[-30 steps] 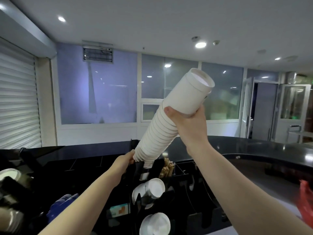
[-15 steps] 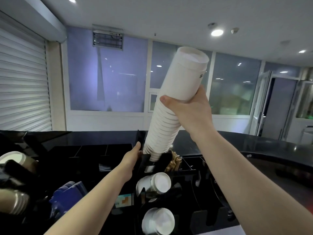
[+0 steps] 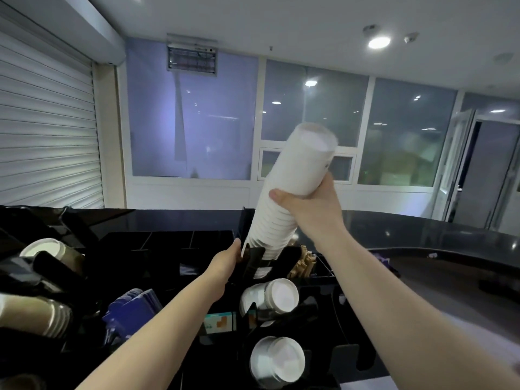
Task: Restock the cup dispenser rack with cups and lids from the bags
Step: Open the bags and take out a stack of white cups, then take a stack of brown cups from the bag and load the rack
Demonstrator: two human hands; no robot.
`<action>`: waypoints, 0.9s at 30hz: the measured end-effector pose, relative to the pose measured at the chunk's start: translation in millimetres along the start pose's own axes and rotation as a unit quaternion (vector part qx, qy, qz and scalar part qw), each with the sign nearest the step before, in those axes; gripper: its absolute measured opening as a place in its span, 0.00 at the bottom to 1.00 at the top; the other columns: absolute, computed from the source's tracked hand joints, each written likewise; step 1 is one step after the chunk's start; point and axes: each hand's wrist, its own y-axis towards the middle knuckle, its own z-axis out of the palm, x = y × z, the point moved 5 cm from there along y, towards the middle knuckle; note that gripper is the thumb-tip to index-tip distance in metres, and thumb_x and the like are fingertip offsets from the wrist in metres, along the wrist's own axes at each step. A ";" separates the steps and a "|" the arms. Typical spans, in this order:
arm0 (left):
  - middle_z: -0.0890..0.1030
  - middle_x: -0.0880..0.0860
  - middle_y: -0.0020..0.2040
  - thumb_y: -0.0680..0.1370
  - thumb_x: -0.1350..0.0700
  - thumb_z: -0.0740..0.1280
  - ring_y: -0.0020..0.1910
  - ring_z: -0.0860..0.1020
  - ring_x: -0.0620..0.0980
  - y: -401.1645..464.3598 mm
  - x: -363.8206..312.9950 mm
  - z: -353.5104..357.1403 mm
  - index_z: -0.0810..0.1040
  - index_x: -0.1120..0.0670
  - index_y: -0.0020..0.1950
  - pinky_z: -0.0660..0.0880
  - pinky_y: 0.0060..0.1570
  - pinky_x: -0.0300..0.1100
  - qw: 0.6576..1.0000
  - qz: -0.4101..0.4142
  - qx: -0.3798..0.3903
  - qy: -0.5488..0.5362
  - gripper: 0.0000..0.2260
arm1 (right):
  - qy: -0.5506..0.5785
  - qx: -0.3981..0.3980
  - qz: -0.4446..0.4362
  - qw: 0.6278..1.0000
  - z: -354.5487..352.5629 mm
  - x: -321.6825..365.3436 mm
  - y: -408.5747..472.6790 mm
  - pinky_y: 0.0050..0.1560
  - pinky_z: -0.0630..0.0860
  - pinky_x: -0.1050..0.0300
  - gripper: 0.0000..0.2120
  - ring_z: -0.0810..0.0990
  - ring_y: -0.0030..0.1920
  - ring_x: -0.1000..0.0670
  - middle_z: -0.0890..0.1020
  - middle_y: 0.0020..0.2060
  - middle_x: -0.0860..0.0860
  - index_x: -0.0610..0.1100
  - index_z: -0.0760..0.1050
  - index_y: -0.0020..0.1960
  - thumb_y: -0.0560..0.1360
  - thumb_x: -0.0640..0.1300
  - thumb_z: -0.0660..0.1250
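Since half a second earlier, the stack of white paper cups (image 3: 284, 198) had sunk lower, its bottom end now entering the top slot of the black dispenser rack (image 3: 318, 311) at frame centre. The right hand (image 3: 309, 209) gripped the stack's upper part, fingers (image 3: 277, 196) curled round it. The left hand (image 3: 225, 263) rested at the slot's edge; whether its fingers pinched anything could not be told. Two lower slots showed white cup stacks (image 3: 270, 296).

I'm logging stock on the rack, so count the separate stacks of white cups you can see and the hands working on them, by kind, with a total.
White cup stacks already lying in rack slots: 2
White cup stack going into the top slot: 1
Hands: 2, right hand gripping that stack, left hand at the rack
Total: 5
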 end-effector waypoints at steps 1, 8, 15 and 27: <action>0.80 0.46 0.42 0.79 0.41 0.58 0.42 0.76 0.44 -3.7 -3.6 -2.0 0.80 0.49 0.42 0.67 0.40 0.42 0.999 0.017 -0.006 0.029 0.17 | -0.011 0.014 0.001 1.000 7.7 -4.9 -1.2 0.44 0.69 0.64 0.38 0.74 0.47 0.64 0.74 0.47 0.68 0.60 0.64 0.60 0.56 0.56 0.79; 0.79 0.46 0.59 0.80 0.52 0.61 0.59 0.75 0.43 -37.9 -30.2 -17.0 0.77 0.50 0.64 0.69 0.58 0.37 0.969 0.197 0.009 0.149 0.14 | -0.017 0.019 -0.005 1.000 16.2 -18.0 -3.7 0.40 0.67 0.67 0.39 0.73 0.47 0.66 0.74 0.47 0.68 0.61 0.62 0.60 0.55 0.59 0.78; 0.70 0.39 0.64 0.78 0.53 0.64 0.65 0.67 0.38 -108.1 -58.3 -19.1 0.65 0.46 0.73 0.60 0.60 0.32 0.881 0.335 -0.004 0.335 0.23 | -0.018 0.048 0.012 0.999 14.0 -15.7 -17.3 0.45 0.70 0.61 0.38 0.75 0.51 0.55 0.73 0.46 0.68 0.54 0.65 0.65 0.60 0.52 0.80; 0.63 0.45 0.75 0.78 0.56 0.64 0.74 0.59 0.43 -237.7 -33.7 83.9 0.61 0.49 0.76 0.56 0.72 0.40 0.801 0.425 -0.031 0.420 0.27 | -0.163 0.136 -0.009 0.977 -143.0 -31.7 -141.5 0.58 0.64 0.70 0.30 0.70 0.63 0.58 0.72 0.68 0.58 0.52 0.66 0.72 0.73 0.54 0.71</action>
